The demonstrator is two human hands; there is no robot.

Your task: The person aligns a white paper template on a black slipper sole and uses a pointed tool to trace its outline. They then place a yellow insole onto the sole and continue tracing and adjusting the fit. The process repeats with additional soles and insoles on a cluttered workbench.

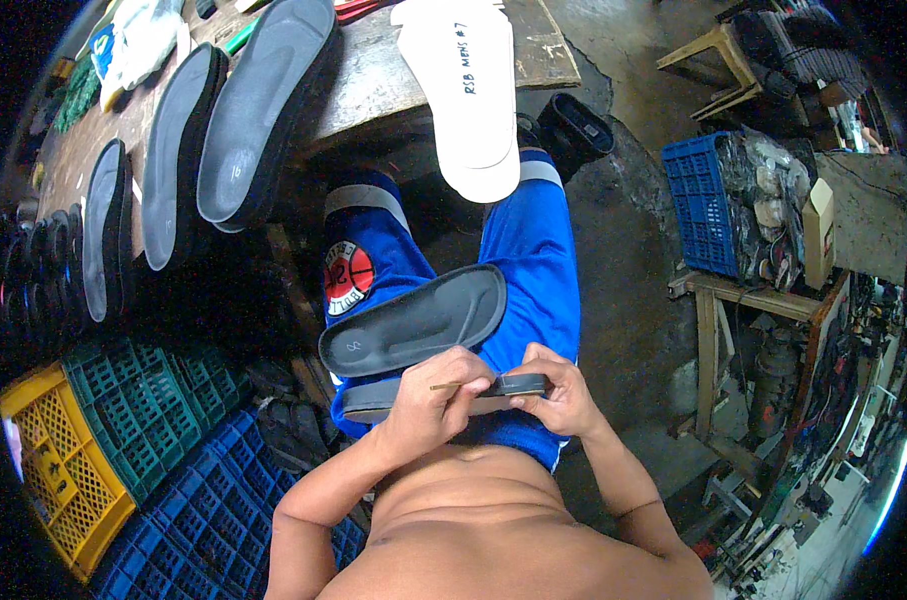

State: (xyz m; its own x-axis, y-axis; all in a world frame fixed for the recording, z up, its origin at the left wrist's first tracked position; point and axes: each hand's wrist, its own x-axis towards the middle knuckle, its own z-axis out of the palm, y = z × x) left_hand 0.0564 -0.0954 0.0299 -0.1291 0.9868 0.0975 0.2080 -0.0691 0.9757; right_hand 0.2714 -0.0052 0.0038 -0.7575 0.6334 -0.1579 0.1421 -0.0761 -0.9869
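My left hand [435, 402] is closed in a pinch on a thin brownish stick [443, 387], whose kind I cannot make out. Its fingertips are at the side edge of a black shoe sole [368, 400] lying across my lap. The far end of that sole is gripped by my right hand [555, 392], thumb and fingers closed around it. Just beyond both hands, a second black sole [413, 318] rests top side up on my thighs, over the blue shorts [528, 250]. The stick's working tip is hidden by my left fingers.
Several dark soles, including a large one [263, 110], lie along the edge of a wooden table [373, 100]. White sole-shaped templates [473, 130] overhang it. Yellow [68, 480], green and blue crates are at left. At right, a blue crate [700, 205] of wrapped items tops a wooden stand [748, 298].
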